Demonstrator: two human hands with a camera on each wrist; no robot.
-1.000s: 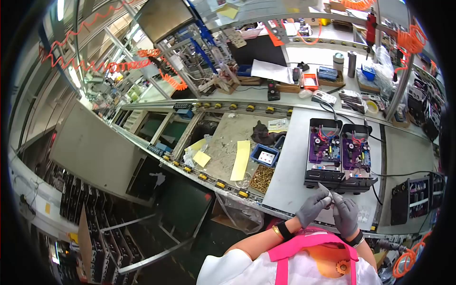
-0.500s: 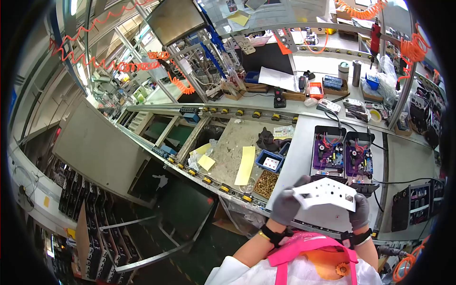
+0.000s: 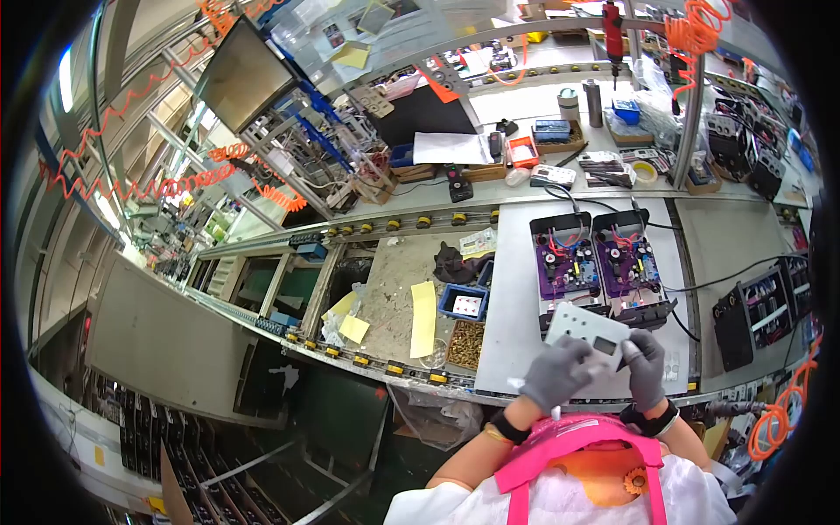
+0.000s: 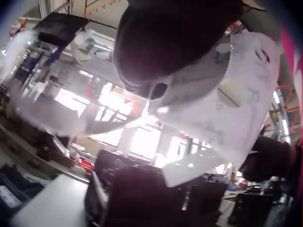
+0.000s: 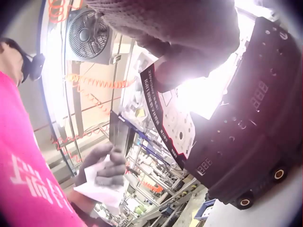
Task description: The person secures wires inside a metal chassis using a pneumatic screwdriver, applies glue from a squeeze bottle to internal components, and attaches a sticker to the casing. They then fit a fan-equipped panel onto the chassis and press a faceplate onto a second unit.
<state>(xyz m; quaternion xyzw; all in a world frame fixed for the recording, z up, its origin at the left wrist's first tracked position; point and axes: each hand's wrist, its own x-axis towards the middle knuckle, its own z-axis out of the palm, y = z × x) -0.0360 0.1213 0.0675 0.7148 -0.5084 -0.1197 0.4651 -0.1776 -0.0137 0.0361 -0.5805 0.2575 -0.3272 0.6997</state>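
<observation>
In the head view a pale sheet with holes and a rectangular window (image 3: 584,331) is tilted above the front of two open black units (image 3: 569,267). My right hand (image 3: 646,369) pinches its right end; the right wrist view shows this sheet's printed face with a black and red border (image 5: 163,116). My left hand (image 3: 557,374) is beside and below the sheet. In the right wrist view, the left hand (image 5: 102,168) has its fingers curled round a thin white piece (image 5: 102,189). The left wrist view is blurred, with a translucent sheet (image 4: 222,113) near the fingers.
A blue tray (image 3: 464,303) and a box of small brass-coloured parts (image 3: 465,344) lie left of the white work surface (image 3: 507,289). Another black unit (image 3: 744,319) stands at the right. Cables run beside the units, and a red tool (image 3: 612,39) hangs at the back.
The holed sheet, held in both hands half a second ago, has turned and is tilted in the right hand. The left hand now holds a thin white piece. The head view has shifted.
</observation>
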